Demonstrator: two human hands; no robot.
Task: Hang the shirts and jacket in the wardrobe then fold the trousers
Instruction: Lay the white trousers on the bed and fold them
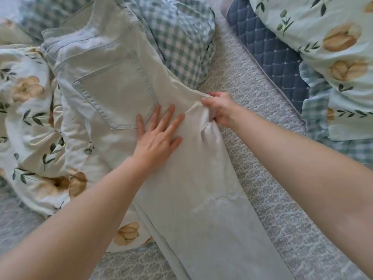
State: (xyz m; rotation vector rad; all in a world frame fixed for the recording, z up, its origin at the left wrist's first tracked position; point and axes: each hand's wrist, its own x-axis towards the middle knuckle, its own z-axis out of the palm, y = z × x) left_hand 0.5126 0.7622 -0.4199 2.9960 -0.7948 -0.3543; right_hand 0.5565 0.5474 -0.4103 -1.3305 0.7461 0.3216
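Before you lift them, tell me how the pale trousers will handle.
Probably floppy: the trousers bunch into creases where the right hand grips their edge, so they would likely sag when lifted. Likely not slippery: they lie draped over the rumpled duvet under the flat left hand. The stitched pocket suggests denim, so perhaps fairly heavy for cloth.

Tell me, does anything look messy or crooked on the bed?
Yes. The pale trousers lie slanted, their top end riding up on the rumpled flowery duvet and checked pillow instead of flat. The cloth bunches where the right hand pinches its edge; the left hand presses flat beside the pocket.
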